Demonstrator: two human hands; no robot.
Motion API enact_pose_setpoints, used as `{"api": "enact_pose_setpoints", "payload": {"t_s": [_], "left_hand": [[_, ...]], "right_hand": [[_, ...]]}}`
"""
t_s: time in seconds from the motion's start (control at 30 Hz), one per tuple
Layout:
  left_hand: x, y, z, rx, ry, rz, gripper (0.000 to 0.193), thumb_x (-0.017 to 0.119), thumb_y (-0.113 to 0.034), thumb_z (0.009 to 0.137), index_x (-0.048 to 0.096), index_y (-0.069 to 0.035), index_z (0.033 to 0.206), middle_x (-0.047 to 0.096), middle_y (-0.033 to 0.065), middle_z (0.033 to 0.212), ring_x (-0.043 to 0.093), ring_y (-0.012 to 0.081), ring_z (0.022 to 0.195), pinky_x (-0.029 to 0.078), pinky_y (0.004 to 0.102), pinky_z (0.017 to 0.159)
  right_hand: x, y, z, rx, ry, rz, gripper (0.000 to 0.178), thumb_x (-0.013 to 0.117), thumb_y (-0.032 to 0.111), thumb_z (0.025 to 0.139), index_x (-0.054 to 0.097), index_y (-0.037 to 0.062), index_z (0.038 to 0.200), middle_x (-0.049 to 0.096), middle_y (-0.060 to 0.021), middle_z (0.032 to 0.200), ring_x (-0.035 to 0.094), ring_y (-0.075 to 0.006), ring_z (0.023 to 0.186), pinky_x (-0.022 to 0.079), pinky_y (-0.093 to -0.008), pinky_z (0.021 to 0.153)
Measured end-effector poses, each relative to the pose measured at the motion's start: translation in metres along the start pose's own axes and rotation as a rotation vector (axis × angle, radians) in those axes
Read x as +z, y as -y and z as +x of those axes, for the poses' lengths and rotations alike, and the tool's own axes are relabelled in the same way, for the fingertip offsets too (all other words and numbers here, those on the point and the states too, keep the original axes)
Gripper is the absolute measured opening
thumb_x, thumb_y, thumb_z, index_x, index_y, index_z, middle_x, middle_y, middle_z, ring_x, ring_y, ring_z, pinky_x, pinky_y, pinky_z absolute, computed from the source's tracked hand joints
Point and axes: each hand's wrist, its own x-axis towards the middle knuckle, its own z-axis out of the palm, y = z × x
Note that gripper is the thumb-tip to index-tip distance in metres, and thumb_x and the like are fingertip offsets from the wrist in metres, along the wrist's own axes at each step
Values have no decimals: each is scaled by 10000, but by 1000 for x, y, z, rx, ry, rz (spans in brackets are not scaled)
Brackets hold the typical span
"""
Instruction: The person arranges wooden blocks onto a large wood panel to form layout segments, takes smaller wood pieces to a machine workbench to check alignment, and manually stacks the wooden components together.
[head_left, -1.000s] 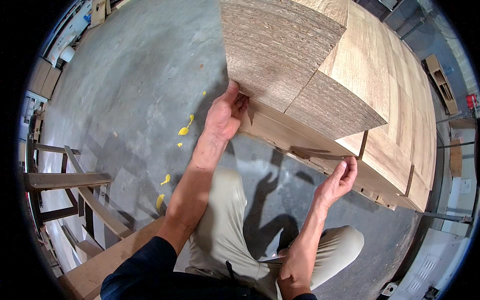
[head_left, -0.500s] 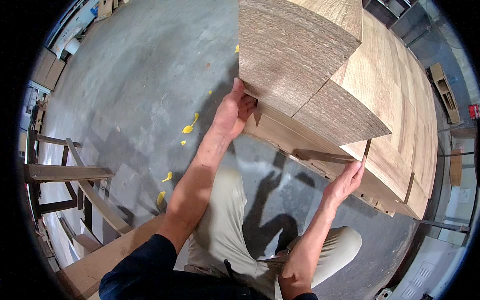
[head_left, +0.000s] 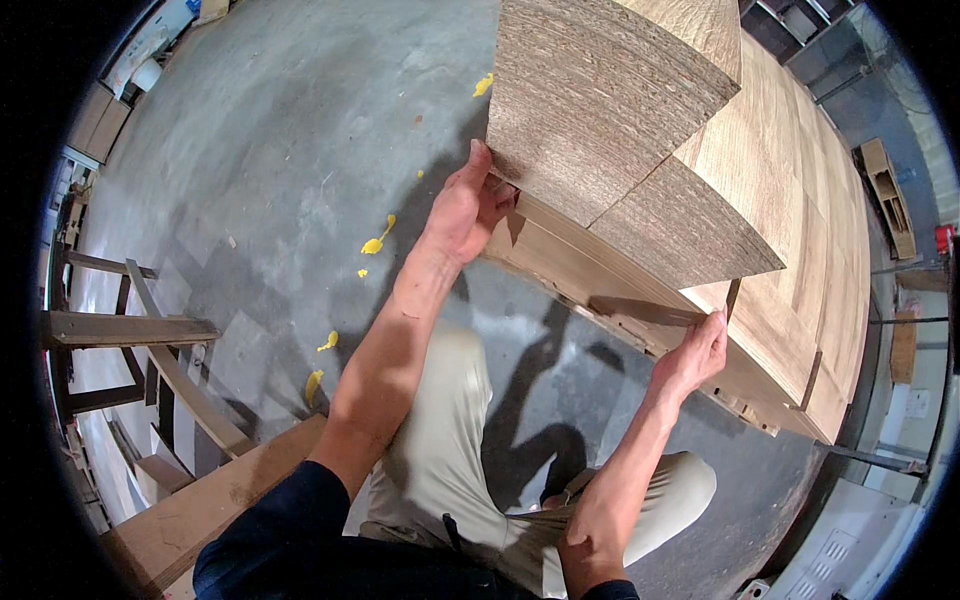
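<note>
Evidently bracing it, the left hand was clamped on the near-left corner of a tilted stack of pale wood-grain boards, which leaned on a wide flat pile of boards. Further right, the right hand pinched the pile's near edge, steadying it above the grey concrete floor.

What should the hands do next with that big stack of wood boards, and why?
Probably keep tipping the lifted boards up a little more. The left hand grips their near left corner and the right hand holds the lower right edge, with a gap open above the flat pile underneath.
</note>
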Motion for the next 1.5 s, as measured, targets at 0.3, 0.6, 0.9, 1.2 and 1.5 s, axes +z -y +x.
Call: {"api": "enact_pose_setpoints", "payload": {"t_s": [0.3, 0.6, 0.9, 1.2, 1.5], "left_hand": [[2, 1, -1, -12, -15, -2, 499, 365, -493, 972, 451, -116, 1287, 539, 63, 1248, 508, 237, 1167, 383, 421, 1009], [1, 1, 1, -17, 18, -7, 515, 379, -493, 968, 440, -112, 1308, 531, 86, 1269, 505, 251, 1164, 379, 418, 1011], [-8, 2, 2, 14, 2, 73, 464, 414, -442, 978, 466, -94, 1282, 548, 88, 1233, 512, 236, 1146, 382, 381, 1006], [-20, 13, -7, 113, 130, 632, 506, 700, -193, 842, 480, -35, 1268, 561, 94, 1210, 495, 174, 1151, 374, 348, 1002], [-32, 44, 11, 352, 169, 900, 686, 820, -145, 688, 468, 5, 1258, 611, 133, 1154, 593, 193, 1021, 471, 318, 853]], "right_hand": [[-7, -4, 3, -16, 57, -51, 396, 548, 250, 959, 553, -27, 1242, 587, 3, 969, 505, -74, 865, 412, -237, 779], [1, 4, 1, -37, 27, -80, 395, 524, 215, 967, 538, -52, 1257, 437, 57, 748, 360, -42, 680, 309, -209, 604], [8, 4, -5, -57, 53, -120, 395, 515, 223, 970, 544, -53, 1251, 418, 62, 737, 337, -41, 672, 296, -212, 590], [-12, -1, -7, -114, 233, -250, 543, 613, 151, 913, 391, -59, 1363, 511, -155, 1307, 496, -180, 1164, 391, -284, 980], [-16, -3, 3, -340, 216, -814, 189, 716, 27, 773, 531, -14, 770, 588, -26, 668, 501, -63, 620, 442, -230, 603]]}}
